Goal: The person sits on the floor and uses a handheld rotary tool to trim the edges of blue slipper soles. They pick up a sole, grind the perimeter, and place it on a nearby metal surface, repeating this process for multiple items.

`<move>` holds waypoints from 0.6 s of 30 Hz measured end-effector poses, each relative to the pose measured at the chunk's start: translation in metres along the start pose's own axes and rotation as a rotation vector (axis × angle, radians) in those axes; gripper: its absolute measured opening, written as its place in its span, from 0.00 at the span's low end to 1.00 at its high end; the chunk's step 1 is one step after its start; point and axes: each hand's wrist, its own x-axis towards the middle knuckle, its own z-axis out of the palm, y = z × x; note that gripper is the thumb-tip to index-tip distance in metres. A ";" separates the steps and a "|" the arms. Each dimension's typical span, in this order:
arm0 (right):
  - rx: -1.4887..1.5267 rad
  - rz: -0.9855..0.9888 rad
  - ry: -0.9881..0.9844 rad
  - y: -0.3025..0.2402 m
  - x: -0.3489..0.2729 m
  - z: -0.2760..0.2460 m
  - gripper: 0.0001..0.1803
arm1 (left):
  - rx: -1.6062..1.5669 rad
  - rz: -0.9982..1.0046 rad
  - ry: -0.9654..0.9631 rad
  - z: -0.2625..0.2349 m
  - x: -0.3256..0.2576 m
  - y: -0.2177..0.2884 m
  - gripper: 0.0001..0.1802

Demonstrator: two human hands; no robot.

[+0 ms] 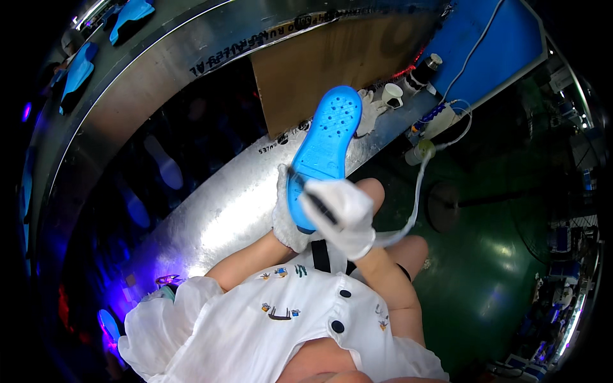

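A bright blue shoe sole [321, 152] stands out before me, its far end dotted with small dark holes. My left hand [288, 237], in a pale knitted glove, is closed round its near left edge, and the sole hides part of the fingers. Over the near part of the sole is my right hand [345, 214] in a white glove, blurred by motion. It grips a slim dark brush-like tool [322, 205], whose blurred tip is at the sole's left edge. A white hose [418, 198] runs from a jar [415, 153] down to behind my right hand.
A metal ledge [220, 214] curves in front of me. On it lie white gloves [370, 112], a white cup [393, 94] and a dark flask [421, 73]. Cardboard [306, 70] stands behind. More blue soles [78, 73] sit on the belt at far left.
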 end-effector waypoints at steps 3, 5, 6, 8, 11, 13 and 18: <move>0.162 0.149 0.026 0.008 -0.005 0.001 0.11 | 0.040 0.019 -0.110 -0.015 0.000 0.006 0.56; 0.151 0.308 0.181 0.024 0.000 0.000 0.11 | 0.000 -0.180 -0.376 -0.012 -0.010 0.009 0.57; 0.153 0.305 0.179 0.020 -0.002 0.001 0.11 | 0.001 -0.177 -0.378 -0.009 -0.007 0.008 0.57; 0.076 -0.027 0.049 -0.001 -0.013 0.004 0.11 | 0.292 0.073 -0.245 -0.009 0.001 0.007 0.56; 0.351 0.294 -0.033 -0.011 -0.016 0.004 0.10 | 0.138 0.088 -0.148 0.002 -0.001 0.008 0.55; 0.448 0.548 0.144 0.003 -0.009 0.005 0.07 | 0.120 0.146 -0.101 -0.006 -0.001 0.010 0.55; 0.272 0.099 0.057 -0.021 -0.024 0.013 0.11 | 0.219 0.038 -0.419 -0.006 0.002 0.023 0.50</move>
